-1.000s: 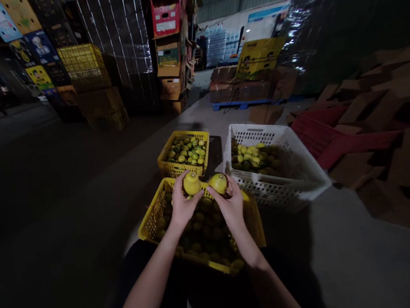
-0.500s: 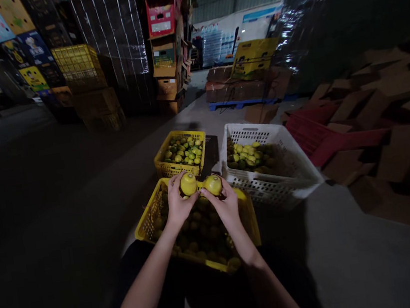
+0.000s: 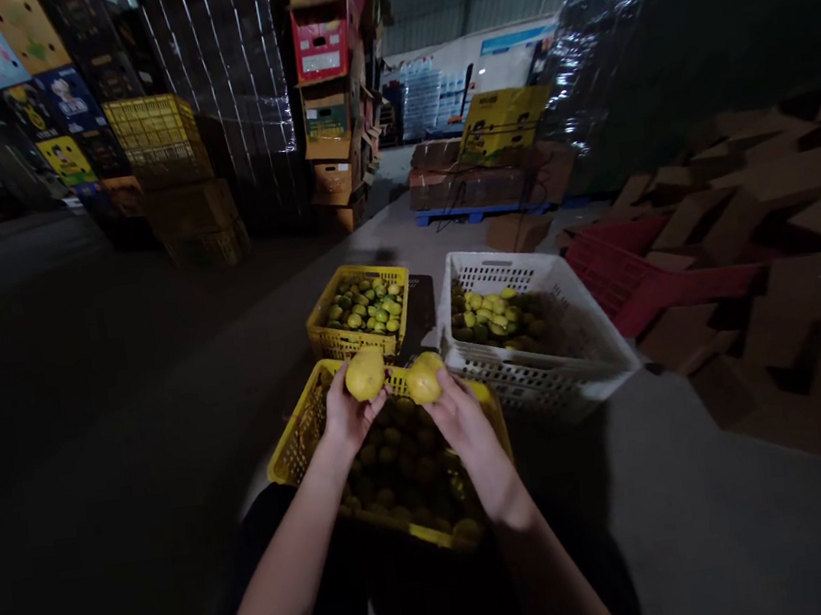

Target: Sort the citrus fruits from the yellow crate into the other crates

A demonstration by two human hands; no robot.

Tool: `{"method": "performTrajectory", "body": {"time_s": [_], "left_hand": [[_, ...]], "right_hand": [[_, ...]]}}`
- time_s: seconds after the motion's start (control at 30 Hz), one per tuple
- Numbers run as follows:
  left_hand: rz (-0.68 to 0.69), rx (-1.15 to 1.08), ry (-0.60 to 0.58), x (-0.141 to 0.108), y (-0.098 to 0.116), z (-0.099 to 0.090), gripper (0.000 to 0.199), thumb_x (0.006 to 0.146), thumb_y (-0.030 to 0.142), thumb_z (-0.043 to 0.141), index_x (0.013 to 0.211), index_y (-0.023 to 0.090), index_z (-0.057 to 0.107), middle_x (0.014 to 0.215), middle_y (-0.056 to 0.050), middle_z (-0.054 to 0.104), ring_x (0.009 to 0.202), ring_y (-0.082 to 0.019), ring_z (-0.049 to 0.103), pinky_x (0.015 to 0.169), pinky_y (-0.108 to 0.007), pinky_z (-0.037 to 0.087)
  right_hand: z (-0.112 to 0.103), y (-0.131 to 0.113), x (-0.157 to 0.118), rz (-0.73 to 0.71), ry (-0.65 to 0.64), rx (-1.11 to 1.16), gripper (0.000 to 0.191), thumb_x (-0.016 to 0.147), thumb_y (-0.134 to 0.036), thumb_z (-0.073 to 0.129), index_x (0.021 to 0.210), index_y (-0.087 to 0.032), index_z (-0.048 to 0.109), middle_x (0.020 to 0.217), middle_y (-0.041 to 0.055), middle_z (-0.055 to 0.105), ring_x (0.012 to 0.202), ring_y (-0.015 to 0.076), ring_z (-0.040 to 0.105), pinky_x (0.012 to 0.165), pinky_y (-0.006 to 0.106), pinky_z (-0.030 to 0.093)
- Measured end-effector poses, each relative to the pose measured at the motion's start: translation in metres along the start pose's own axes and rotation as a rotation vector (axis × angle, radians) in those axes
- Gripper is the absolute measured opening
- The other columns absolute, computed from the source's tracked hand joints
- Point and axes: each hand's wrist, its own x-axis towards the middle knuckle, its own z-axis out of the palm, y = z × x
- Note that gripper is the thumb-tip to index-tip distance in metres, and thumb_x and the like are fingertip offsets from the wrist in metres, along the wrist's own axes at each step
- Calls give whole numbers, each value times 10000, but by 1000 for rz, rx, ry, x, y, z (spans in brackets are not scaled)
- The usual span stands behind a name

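My left hand (image 3: 347, 415) is closed around a yellow lemon (image 3: 366, 374), and my right hand (image 3: 462, 412) grips a second lemon (image 3: 424, 378). Both fruits are held side by side, a little apart, above the near yellow crate (image 3: 292, 434). That crate holds many shadowed lemons (image 3: 396, 461), partly hidden by my forearms. Beyond it sits a smaller-looking yellow crate (image 3: 324, 337) of green and yellow lemons (image 3: 365, 305). To the right, a white crate (image 3: 575, 351) contains yellowish lemons (image 3: 487, 315) toward its left side.
A red plastic crate (image 3: 669, 286) and a heap of flattened cardboard (image 3: 767, 200) lie on the right. Farther back are a blue pallet (image 3: 478, 212) with boxes, a column of cartons (image 3: 327, 122) and stacked yellow crates (image 3: 157, 139). Grey floor (image 3: 128, 405) spreads to the left.
Both lemons have been turned in my fingers and now show their sides. My hands have moved slightly apart, the left one shifting a little left. The view has tilted slightly.
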Motion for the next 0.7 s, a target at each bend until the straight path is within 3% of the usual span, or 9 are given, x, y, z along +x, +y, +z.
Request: {"method": "performTrajectory", "body": {"time_s": [0.17,0.4,0.5,0.6,0.7], "left_hand": [[-8,-67,65,0,4,1,324,900,372,497,1059,110,599,666,-32,651,462,-109,610,445,-175,522],[-178,-54,23,-7,7,3,443,888,425,468,1060,47,620,631,-96,660,414,-116,565,373,-177,477],[-164,-84,39,-4,4,1,450,920,403,408,1127,55,604,680,-105,677,450,-120,591,414,-188,501],[-110,-53,82,-1,1,1,390,931,367,436,1174,98,580,723,-72,687,530,-133,649,487,-200,544],[-77,-21,55,0,0,1,376,890,395,527,1140,118,582,687,-38,670,524,-135,652,474,-198,544]], "right_hand": [[-4,12,12,228,-22,166,326,762,-420,682,1046,-267,642,1157,44,688,1062,247,658,912,434,565],[-4,18,32,344,-68,303,329,607,-466,755,833,-245,662,952,39,744,957,287,680,787,496,589],[-3,13,30,354,-78,317,321,600,-474,746,824,-259,664,914,29,751,896,289,692,752,509,590],[-2,10,25,386,-147,298,342,644,-507,716,862,-247,677,847,32,744,726,255,695,686,464,596],[0,10,23,418,-107,258,299,658,-492,720,798,-235,661,756,23,716,627,200,660,579,354,577]]}}
